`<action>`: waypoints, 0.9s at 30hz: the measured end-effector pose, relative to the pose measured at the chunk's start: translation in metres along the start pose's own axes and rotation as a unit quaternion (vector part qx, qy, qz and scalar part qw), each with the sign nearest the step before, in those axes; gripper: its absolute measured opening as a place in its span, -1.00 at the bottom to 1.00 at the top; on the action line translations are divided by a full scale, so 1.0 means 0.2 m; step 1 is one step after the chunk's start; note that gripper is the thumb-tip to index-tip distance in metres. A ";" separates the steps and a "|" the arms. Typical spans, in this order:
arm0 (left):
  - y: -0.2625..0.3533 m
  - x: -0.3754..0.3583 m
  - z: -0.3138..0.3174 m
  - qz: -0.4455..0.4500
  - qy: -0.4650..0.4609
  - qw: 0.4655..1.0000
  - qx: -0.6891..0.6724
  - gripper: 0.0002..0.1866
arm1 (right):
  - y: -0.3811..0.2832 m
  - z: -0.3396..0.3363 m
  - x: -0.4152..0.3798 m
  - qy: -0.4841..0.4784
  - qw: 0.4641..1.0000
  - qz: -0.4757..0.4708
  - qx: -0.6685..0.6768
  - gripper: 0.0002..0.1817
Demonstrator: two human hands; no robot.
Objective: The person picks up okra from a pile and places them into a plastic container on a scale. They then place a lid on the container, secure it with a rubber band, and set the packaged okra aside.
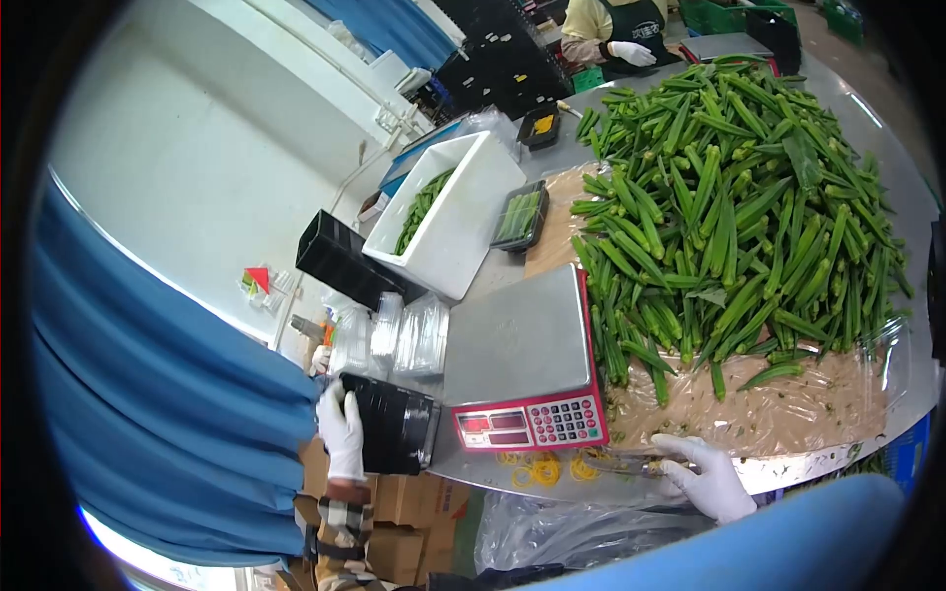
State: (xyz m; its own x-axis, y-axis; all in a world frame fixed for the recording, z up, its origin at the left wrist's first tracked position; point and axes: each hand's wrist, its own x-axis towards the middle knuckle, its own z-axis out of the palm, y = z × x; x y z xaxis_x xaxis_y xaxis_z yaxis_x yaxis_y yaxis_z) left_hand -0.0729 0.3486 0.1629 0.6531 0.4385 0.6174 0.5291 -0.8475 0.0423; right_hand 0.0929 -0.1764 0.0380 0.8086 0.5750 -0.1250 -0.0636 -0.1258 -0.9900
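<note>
My left hand [342, 433], in a white glove, has its fingers bent over the edge of a stack of black trays [387, 424] left of the scale. Its fingertips are partly hidden at the tray edge. Also gloved in white, my right hand [702, 477] is at the near table edge, right of the scale [517, 340], with thumb and fingers apart. A thin, shiny item [631, 463] lies by its fingertips, too unclear to name. Yellow rubber bands [537, 470] lie below the scale. The scale's plate is bare.
A big okra pile [729, 217] covers the right side. Behind the scale are a filled okra tray [519, 217] and a white foam box [448, 212] holding okra. Clear lids [422, 337] stand left of the scale. Across the table is another person [616, 34].
</note>
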 end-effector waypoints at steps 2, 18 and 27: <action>-0.23 -0.22 -0.09 -0.056 -0.111 0.992 -0.032 -0.75 | 0.03 0.05 0.01 -0.019 0.999 -0.005 0.028 -0.58; -0.36 -0.32 0.00 -0.237 0.165 0.892 -0.349 -0.85 | -0.02 0.18 -0.18 -0.069 0.998 -0.007 -0.012 -0.55; 0.65 -0.14 0.29 0.195 0.039 0.966 -0.164 -0.87 | -0.13 0.25 -0.20 -0.063 0.990 -0.083 -0.094 -0.55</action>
State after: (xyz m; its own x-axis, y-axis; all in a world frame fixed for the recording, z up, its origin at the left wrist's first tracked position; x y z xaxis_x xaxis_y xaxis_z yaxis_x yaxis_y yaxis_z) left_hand 0.0086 0.2426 0.1062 0.7191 0.0539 0.6929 0.0427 -0.9985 0.0333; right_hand 0.0322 -0.1552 0.0659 0.7191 0.6946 0.0189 0.1837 -0.1639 -0.9692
